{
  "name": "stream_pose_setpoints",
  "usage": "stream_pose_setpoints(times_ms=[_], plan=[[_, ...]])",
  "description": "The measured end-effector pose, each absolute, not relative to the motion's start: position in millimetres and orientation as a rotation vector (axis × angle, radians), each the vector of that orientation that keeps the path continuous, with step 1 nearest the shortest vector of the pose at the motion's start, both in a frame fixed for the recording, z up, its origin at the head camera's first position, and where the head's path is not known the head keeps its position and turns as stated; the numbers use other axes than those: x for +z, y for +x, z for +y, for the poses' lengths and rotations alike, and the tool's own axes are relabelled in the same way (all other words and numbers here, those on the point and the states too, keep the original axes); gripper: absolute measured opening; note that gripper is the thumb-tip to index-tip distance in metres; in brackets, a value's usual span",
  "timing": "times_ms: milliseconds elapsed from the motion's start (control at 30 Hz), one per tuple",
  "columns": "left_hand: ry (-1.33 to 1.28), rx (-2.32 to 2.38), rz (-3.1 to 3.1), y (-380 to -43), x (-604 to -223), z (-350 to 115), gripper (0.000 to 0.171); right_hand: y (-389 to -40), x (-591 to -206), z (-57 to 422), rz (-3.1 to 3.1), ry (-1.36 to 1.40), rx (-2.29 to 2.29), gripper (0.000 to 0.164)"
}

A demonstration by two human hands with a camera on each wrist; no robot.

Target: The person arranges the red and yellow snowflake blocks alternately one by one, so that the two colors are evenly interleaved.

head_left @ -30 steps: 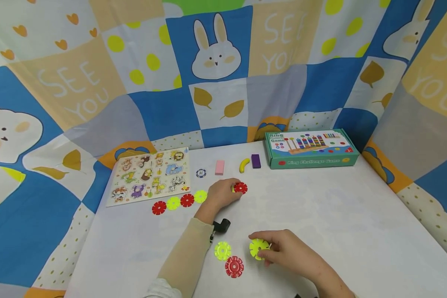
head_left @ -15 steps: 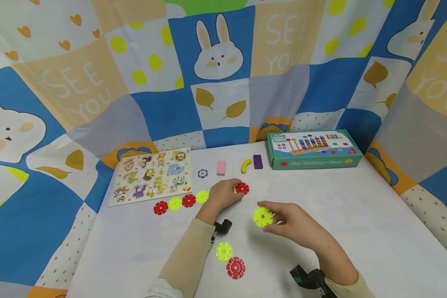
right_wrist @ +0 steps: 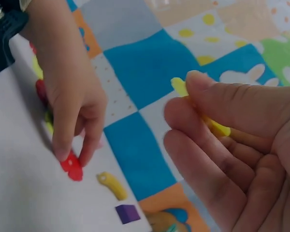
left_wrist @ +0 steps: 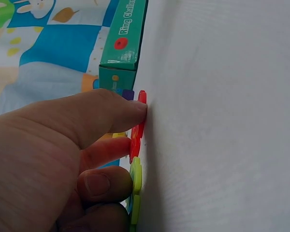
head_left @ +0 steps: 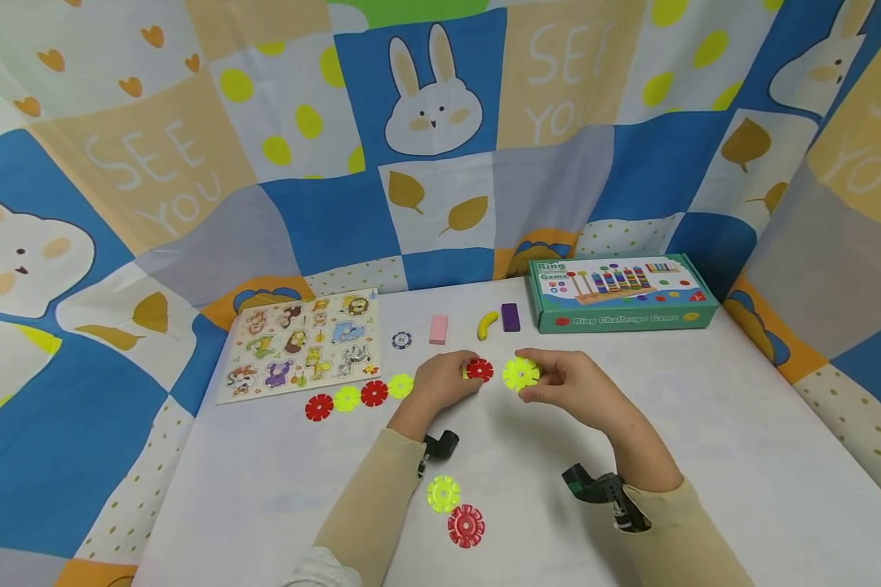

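My left hand (head_left: 440,381) pinches a red notched plastic disc (head_left: 479,370) between thumb and finger at the right end of a row of discs. In the left wrist view this red disc (left_wrist: 141,116) stands edge-on to the camera, with a yellow-green disc (left_wrist: 137,176) beside it. Part of the row is hidden under the hand; a yellow-green disc (head_left: 400,386) and a red disc (head_left: 374,393) show to its left. My right hand (head_left: 576,387) pinches another yellow-green notched disc (head_left: 520,374) just right of the red one, with a gap between them.
Nearer on the white table lie a loose yellow-green disc (head_left: 444,494) and a red disc (head_left: 466,526). Behind the hands are an animal puzzle board (head_left: 301,346), a poker chip (head_left: 401,340), a pink block (head_left: 438,329), a toy banana (head_left: 488,325), a purple block (head_left: 510,317) and a green game box (head_left: 624,295).
My right hand has lifted the yellow-green disc from the near part of the table and carried it forward to beside the red disc. My left hand stays in place.
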State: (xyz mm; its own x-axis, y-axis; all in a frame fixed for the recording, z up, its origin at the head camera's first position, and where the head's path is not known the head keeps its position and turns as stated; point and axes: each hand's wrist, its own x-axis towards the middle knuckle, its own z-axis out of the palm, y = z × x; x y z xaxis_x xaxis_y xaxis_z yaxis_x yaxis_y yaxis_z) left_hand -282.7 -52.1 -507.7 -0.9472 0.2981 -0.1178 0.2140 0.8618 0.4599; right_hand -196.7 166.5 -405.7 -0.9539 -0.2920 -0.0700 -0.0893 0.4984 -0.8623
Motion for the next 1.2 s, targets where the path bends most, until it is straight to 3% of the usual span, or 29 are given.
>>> stream_pose_setpoints(times_ms=[300,600,1033,1200], plan=[[0.436,0.665,2.855,-285.1,-511.3,-52.1,0.049,-236.1,-438.6,160.2,2.514,-0.107,-1.577,0.061],[0.465,0.653,2.849,-284.7,-509.7,-51.5,0.049,-266.8,-473.8,160.2,2.524,-0.011,-1.421,0.059],[0.466,0.638,2.852,-285.1,-508.1,-51.6,0.05,-270.0,-495.0,155.8,2.656,-0.019,-1.146,0.056],[0.475,0.625,2.861,-285.6,-507.1,-54.3,0.048,-267.8,-497.4,155.7,2.671,0.035,-1.169,0.047]])
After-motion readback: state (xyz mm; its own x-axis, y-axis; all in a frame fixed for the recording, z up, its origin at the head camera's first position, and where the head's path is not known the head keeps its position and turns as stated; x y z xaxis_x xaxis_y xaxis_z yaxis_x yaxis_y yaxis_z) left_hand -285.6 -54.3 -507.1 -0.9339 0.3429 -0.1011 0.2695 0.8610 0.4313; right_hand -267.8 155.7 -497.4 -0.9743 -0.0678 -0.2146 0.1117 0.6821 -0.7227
